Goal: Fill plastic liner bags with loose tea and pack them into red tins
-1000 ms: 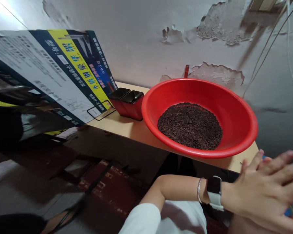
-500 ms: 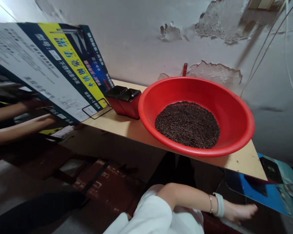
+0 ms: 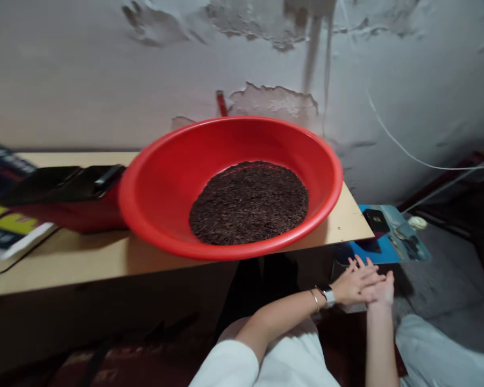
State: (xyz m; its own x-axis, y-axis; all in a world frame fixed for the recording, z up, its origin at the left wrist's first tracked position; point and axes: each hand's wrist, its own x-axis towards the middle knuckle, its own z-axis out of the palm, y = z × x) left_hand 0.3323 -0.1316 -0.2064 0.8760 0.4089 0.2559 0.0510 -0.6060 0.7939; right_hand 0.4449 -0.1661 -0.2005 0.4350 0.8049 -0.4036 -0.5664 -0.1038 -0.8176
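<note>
My left hand [image 3: 355, 285], with a watch and a bracelet on its wrist, lies over my right hand [image 3: 383, 290]. The two hands touch, palm area to palm area, off the right end of the board table. Spread fingers show on the left hand; the right one is turned up beneath it, its fingers partly covered. Neither hand appears to hold anything. Nearest on the table is a wide red plastic basin [image 3: 157, 215], with a bed of small dark brown grains [image 3: 250, 204] in its bottom.
A red container with black lids [image 3: 64, 185] stands left of the basin on the wooden table [image 3: 153, 266]. A printed carton [image 3: 4, 199] is at the far left. Beyond the table's right end, a phone [image 3: 375, 220] lies on a blue surface [image 3: 391, 212]. Peeling wall rises behind.
My view has swung right, so the basin sits further left and most of the carton has left the frame. My right hand has come into view, and the left now rests on it.
</note>
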